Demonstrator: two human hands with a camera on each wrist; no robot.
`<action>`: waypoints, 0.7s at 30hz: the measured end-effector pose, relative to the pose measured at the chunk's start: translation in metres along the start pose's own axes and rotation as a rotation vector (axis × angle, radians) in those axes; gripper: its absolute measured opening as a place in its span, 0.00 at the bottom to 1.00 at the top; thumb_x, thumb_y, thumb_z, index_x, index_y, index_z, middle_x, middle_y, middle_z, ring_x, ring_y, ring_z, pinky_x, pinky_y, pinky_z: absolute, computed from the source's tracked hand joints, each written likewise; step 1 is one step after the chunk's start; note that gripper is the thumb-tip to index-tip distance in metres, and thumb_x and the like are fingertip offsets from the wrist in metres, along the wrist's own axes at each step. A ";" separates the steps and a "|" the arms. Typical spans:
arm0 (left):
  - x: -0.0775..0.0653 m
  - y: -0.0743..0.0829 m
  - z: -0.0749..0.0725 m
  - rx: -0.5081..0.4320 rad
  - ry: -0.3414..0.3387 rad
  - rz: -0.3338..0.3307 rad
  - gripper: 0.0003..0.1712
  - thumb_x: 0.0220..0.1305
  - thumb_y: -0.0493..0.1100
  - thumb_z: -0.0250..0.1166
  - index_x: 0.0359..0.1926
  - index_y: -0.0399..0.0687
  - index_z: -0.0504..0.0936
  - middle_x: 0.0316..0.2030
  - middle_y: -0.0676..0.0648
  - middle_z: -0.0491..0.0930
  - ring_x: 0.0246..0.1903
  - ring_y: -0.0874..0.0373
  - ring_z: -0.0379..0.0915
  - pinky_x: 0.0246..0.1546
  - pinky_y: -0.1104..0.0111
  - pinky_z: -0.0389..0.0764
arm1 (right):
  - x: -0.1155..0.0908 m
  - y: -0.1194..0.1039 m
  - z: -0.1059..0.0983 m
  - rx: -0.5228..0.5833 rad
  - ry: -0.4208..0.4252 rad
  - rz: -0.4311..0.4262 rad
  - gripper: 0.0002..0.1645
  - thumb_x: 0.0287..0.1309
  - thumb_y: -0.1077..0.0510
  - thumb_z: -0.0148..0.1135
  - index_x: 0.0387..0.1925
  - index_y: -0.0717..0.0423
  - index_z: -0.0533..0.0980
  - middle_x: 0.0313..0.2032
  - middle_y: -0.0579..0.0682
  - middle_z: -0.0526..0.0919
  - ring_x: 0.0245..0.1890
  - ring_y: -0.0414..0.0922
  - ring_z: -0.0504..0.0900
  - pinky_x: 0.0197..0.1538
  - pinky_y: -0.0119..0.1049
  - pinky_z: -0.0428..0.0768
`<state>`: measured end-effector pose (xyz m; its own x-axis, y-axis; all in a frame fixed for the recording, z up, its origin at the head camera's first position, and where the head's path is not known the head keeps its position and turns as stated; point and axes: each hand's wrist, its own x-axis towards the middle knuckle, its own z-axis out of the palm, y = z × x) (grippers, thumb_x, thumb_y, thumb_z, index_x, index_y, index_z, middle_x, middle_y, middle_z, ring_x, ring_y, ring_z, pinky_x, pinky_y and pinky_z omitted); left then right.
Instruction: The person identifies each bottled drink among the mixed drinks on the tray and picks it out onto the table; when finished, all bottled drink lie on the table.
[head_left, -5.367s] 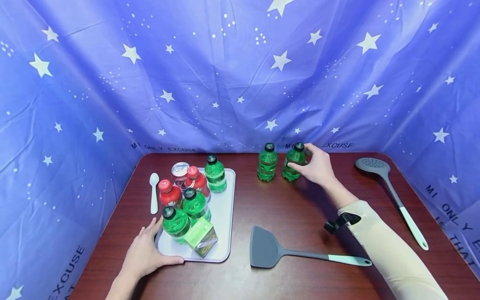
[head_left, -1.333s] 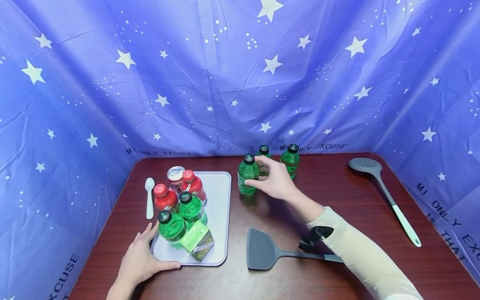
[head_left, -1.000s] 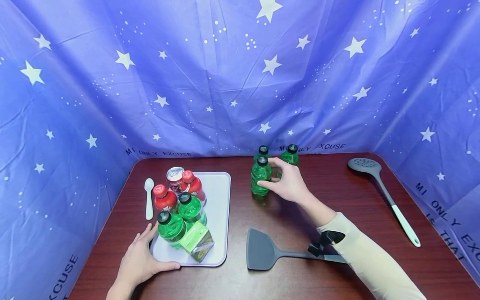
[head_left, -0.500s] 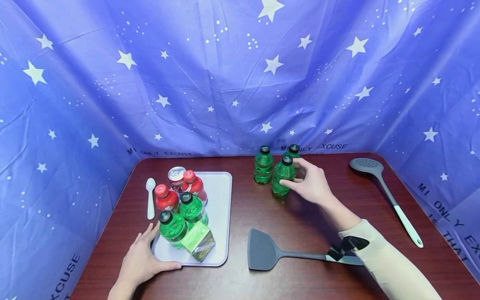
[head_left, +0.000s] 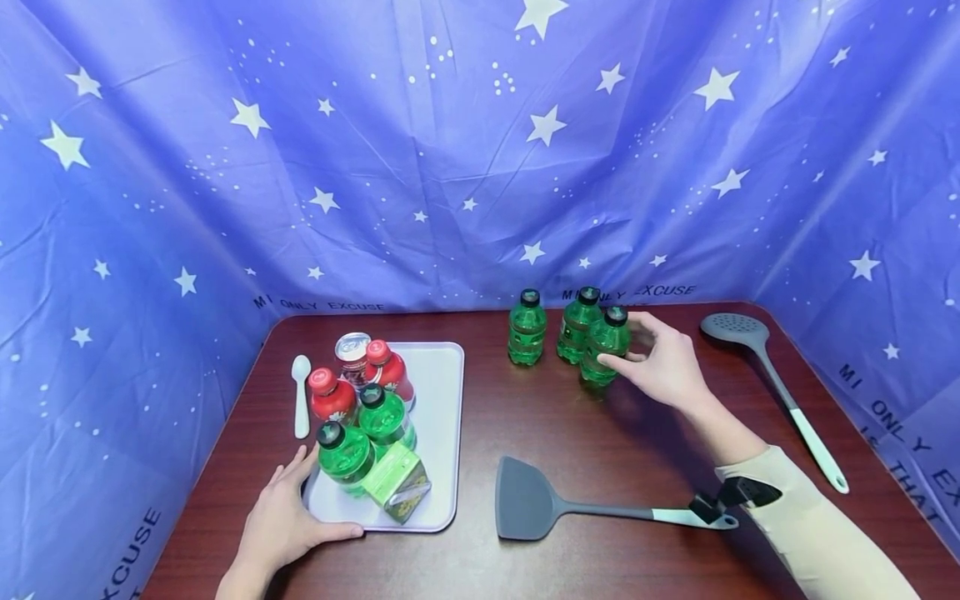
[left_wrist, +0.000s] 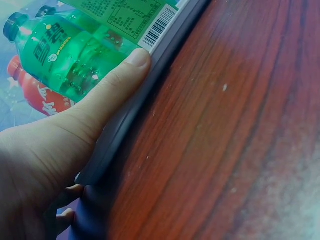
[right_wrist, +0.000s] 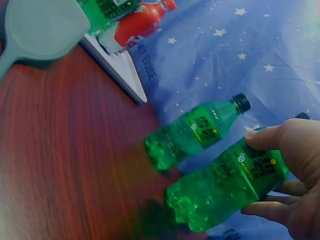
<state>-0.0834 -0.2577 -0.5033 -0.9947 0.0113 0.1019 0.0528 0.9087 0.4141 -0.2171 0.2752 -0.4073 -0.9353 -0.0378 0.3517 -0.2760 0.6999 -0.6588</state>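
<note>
My right hand (head_left: 663, 367) grips a green soda bottle (head_left: 606, 343) with a black cap, thumb on one side and fingers on the other. This bottle stands upright at the back right, overlapping a second green bottle (head_left: 576, 321) just behind it. A third green bottle (right_wrist: 192, 132) stands to their left. At the near left corner of a white tray (head_left: 441, 433), my left hand (head_left: 281, 517) rests with its thumb along the front rim. Two green bottles (head_left: 345, 454), two red bottles (head_left: 332, 396), a can (head_left: 352, 350) and a green carton (head_left: 397, 482) stand on the tray.
A grey spatula (head_left: 525, 500) with a pale green handle lies front centre, partly under my right wrist camera in the head view. A slotted skimmer (head_left: 738, 331) lies along the right side. A white spoon (head_left: 301, 400) lies left of the tray. Star-printed curtains enclose the table.
A green bottle has left the tray's back right; my right hand has carried it rightward, past the left back bottle, to the right one. My left hand has stayed at the tray corner.
</note>
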 end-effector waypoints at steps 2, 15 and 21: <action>0.000 0.001 0.000 0.002 -0.006 -0.006 0.82 0.16 0.85 0.73 0.73 0.45 0.64 0.69 0.27 0.67 0.68 0.27 0.62 0.59 0.32 0.70 | 0.001 0.003 -0.004 -0.004 0.016 0.002 0.37 0.42 0.50 0.81 0.56 0.50 0.77 0.48 0.54 0.87 0.47 0.54 0.89 0.41 0.37 0.88; 0.001 0.000 0.000 0.002 -0.002 0.003 0.82 0.16 0.85 0.74 0.74 0.46 0.64 0.68 0.29 0.68 0.69 0.30 0.64 0.62 0.33 0.69 | 0.014 0.034 -0.015 -0.077 0.119 0.020 0.40 0.46 0.47 0.79 0.59 0.57 0.75 0.51 0.62 0.86 0.42 0.59 0.89 0.37 0.19 0.82; -0.001 -0.001 0.001 0.006 -0.007 -0.009 0.82 0.15 0.86 0.73 0.73 0.45 0.65 0.69 0.29 0.68 0.68 0.27 0.63 0.60 0.32 0.70 | 0.019 0.046 -0.011 -0.080 0.142 0.013 0.38 0.46 0.49 0.79 0.58 0.58 0.75 0.49 0.62 0.87 0.41 0.57 0.89 0.39 0.25 0.85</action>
<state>-0.0830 -0.2584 -0.5049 -0.9958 0.0061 0.0917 0.0433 0.9112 0.4096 -0.2450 0.3148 -0.4237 -0.8963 0.0692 0.4379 -0.2403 0.7543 -0.6110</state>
